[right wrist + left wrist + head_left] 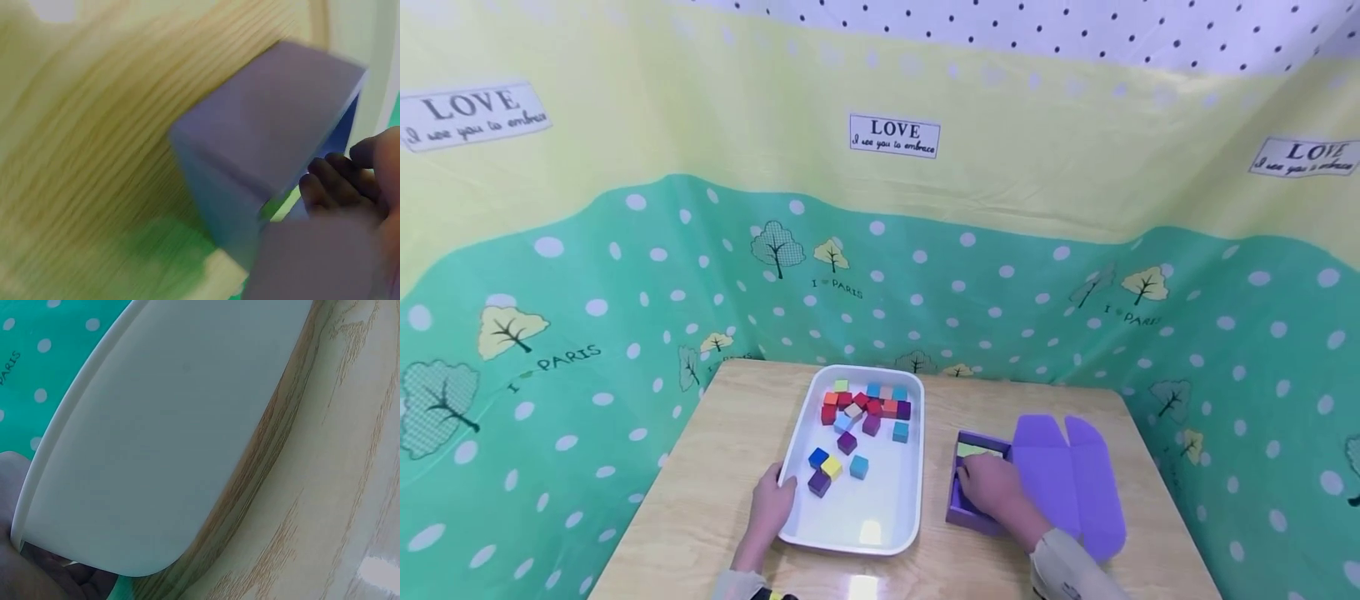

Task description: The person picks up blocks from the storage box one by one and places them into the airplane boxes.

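My left hand grips the left rim of a white tray, thumb over the edge, with its fingers under the rim in the left wrist view. Inside the tray lie several small coloured cubes, mostly toward the far end; a yellow cube and a teal cube sit nearer the middle. My right hand reaches into an open purple box, fingers bent at its opening in the right wrist view. I cannot tell whether they hold anything. A light green piece shows at the box's far end.
The purple lid of the box lies folded out to the right, under my right forearm. Both containers stand on a wooden table. A patterned curtain hangs around the table's back and sides.
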A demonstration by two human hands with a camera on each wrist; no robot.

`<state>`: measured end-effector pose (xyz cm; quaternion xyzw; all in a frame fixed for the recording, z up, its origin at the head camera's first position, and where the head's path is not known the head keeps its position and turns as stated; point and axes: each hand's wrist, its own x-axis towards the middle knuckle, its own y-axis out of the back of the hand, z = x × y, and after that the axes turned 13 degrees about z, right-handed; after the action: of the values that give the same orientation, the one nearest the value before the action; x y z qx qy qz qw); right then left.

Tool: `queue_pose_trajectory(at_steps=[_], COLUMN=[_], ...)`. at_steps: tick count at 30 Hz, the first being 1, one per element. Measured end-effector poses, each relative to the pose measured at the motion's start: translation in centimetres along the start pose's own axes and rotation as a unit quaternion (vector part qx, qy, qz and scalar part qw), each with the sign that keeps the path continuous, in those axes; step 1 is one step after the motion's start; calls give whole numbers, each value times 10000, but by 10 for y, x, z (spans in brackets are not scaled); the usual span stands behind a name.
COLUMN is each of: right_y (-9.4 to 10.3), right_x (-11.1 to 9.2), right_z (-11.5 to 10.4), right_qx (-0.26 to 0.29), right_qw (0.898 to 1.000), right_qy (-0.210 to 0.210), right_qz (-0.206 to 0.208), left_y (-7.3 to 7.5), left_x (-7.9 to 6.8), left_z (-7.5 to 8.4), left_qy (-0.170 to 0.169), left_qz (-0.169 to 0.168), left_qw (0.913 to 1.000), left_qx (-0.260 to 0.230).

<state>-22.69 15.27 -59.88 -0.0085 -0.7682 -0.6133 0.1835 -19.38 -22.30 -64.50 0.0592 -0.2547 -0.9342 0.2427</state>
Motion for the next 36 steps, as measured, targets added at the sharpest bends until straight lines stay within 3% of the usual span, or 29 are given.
queue_pose_trajectory(at_steps=[4, 11, 24, 28, 31, 36], right_y=[3, -2, -1, 4, 11, 18], right_x=[-10, -25, -43, -39, -30, -3], right_z=[-19, -36, -42, -54, -69, -97], right_qx=[426, 285, 272, 314, 546, 980], right_qw=[9988, 9984, 9976, 9952, 9930, 9939], right_qy=[-175, -406, -506, -167, 103, 254], right_qz=[-153, -254, 382, 911, 1041, 435], left_y=[1, -1, -1, -2, -2, -3], left_x=[-1, -1, -1, -1, -1, 0], left_z=[0, -2, -5, -6, -7, -7], left_qy=[-14, -13, -38, -52, -61, -79], left_qz=[-21, -84, 20, 35, 30, 19], left_qw=[10000, 9999, 10000, 9999, 10000, 10000], left_qx=[70, -54, -43, -84, -57, -46])
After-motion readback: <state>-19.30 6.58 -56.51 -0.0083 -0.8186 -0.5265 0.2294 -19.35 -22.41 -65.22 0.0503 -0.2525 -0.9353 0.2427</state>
